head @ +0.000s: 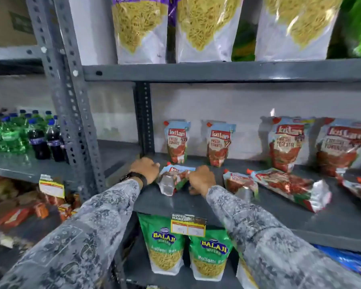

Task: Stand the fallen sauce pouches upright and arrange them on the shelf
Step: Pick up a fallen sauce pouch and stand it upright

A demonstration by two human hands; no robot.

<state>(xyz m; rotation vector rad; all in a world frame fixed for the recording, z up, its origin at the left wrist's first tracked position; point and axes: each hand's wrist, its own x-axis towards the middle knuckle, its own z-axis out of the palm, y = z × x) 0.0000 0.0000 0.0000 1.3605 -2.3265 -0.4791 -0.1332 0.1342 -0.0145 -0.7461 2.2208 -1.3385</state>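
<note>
On the grey metal shelf [196,203], several tomato sauce pouches stand upright along the back: two small ones [176,141] [219,143] and two larger ones [286,142] [340,147]. One small pouch [173,178] lies fallen near the front left, its silver base toward me. My left hand [145,168] grips its left side and my right hand [201,179] grips its right side. Further right lie another small fallen pouch [239,182], a large fallen pouch [288,186] and one more [358,184] at the frame's right edge.
Perforated grey uprights [71,113] [144,117] stand left of the pouches. Noodle snack bags [142,30] fill the shelf above, green Balaji bags [165,243] the shelf below. A price tag [188,225] hangs on the shelf edge. Soda bottles [38,140] stand on the left rack.
</note>
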